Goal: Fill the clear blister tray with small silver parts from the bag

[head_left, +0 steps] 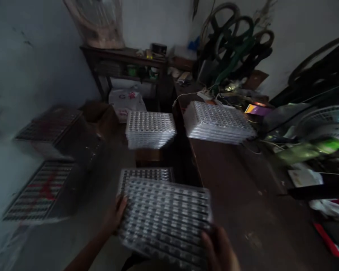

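Clear plastic blister tray (164,222) is sitting between our two hands, & we're gripping it by opposite edges: left hand (114,215) is spread against its left side w/ fingers on the rim, right hand (219,248) is closed around the lower right edge. Best approach: holding it flat, pressing on the rim only, not on the cells. It's overlapping a second tray (145,175) in view, can't tell if they're touching, & it's right beside the dark wooden desk (243,188). Cells are holding rows of small dark items, too blurred to ID. Stack of clear trays (150,130) is sitting on a brown surface left of the desk, another stack of clear trays (219,122) is lying on the desk itself. Far left, blurred tray w/ red marks (39,192) is lying flat, contents unclear. Pedestal fan (324,124) is standing at right.
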A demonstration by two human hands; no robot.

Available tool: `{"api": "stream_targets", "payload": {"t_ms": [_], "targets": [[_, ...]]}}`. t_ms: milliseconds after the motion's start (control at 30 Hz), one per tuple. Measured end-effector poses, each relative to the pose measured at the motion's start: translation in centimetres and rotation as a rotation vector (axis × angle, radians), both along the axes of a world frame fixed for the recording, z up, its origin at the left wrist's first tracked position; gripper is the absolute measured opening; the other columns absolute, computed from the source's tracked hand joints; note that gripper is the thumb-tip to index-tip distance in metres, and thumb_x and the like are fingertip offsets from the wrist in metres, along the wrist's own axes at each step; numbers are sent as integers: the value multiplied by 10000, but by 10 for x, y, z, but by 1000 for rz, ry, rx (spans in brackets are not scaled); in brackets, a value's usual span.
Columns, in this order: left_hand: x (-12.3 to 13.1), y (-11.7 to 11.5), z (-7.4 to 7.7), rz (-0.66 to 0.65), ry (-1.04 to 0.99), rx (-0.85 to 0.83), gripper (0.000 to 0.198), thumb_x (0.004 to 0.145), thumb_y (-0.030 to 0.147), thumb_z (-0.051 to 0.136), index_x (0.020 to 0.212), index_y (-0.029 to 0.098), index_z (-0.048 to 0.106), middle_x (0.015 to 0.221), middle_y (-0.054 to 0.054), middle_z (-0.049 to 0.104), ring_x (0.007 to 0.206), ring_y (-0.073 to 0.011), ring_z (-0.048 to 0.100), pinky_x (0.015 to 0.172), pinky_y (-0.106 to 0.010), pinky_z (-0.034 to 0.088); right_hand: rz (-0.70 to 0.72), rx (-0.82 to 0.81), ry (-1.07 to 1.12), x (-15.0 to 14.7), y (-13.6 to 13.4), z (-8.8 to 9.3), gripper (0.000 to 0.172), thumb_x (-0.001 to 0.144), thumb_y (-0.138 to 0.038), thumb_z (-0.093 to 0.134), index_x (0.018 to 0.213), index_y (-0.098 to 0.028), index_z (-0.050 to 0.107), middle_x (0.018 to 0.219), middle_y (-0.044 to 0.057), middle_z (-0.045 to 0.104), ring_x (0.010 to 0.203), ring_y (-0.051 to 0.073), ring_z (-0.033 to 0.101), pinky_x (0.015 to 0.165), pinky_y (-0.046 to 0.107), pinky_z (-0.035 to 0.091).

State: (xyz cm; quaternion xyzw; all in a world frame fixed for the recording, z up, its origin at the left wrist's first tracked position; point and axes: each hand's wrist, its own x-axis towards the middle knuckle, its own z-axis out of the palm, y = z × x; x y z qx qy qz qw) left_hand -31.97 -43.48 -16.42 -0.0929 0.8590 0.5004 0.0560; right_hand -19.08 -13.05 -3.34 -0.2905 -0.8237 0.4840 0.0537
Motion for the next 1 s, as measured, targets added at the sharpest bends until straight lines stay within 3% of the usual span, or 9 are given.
{"api": "stream_targets", "payload": {"t_ms": [133, 267, 367, 500, 633, 733, 833, 1000], "targets": [[-1, -79, -28, 136, -66, -89, 449, 689, 596, 519, 876, 204, 631, 842, -47, 726, 857, -286, 672, 704, -348, 548, 152, -216, 16, -42, -51, -48, 386, 811, -445, 514, 1103, -194, 551, 1089, 92, 659, 1008, 214, 626, 883, 316, 493], [-3, -104, -40, 161, -215, -153, 426, 695, 571, 494, 818, 186, 632, 663, -34, 685, 667, -266, 659, 559, -322, 525, 146, -184, -96, -72, -71, -91, 338, 813, -255, 486, 1126, -147, 554, 1118, 117, 640, 1067, 221, 599, 964, 353, 435], [-17, -101, -41, 166, -247, -287, 370, 728, 524, 493, 825, 196, 635, 638, -29, 663, 640, -261, 644, 527, -314, 502, 88, -189, -126, -98, -71, -106, 314, 810, -194, 529, 1121, -172, 573, 1069, 94, 653, 1028, 218, 613, 949, 365, 443], [-57, -77, -24, 116, -121, -457, 387, 796, 479, 435, 896, 168, 641, 721, -72, 661, 742, -279, 635, 621, -341, 495, 56, -253, -101, -152, -51, -111, 288, 863, -301, 576, 1116, -164, 564, 1109, 61, 606, 999, 185, 589, 889, 417, 473], [-96, -41, -3, 108, 153, -401, 454, 835, 455, 384, 1008, 117, 633, 881, -108, 666, 871, -283, 613, 753, -369, 482, 38, -336, -21, -204, -17, -123, 342, 883, -363, 549, 1165, -171, 535, 1173, 68, 559, 1007, 187, 570, 852, 411, 489], [-109, -26, 2, 109, 224, -338, 506, 837, 497, 393, 1058, 104, 624, 892, -99, 665, 857, -272, 612, 776, -380, 483, 42, -373, 30, -220, 0, -133, 353, 884, -366, 546, 1181, -176, 525, 1194, 71, 547, 1019, 191, 564, 856, 415, 488], [-105, -25, -5, 70, 200, -349, 511, 837, 508, 395, 1060, 108, 625, 918, -107, 665, 875, -278, 611, 816, -405, 478, 40, -387, 29, -215, 6, -145, 348, 885, -367, 543, 1177, -177, 527, 1188, 70, 550, 1010, 187, 567, 851, 410, 490], [-79, -24, -38, 22, 14, -428, 455, 852, 471, 378, 1028, 130, 623, 975, -128, 664, 942, -296, 614, 839, -414, 482, -14, -405, -27, -192, 1, -183, 335, 892, -372, 532, 1169, -185, 532, 1182, 69, 552, 995, 179, 569, 843, 398, 493]]}}
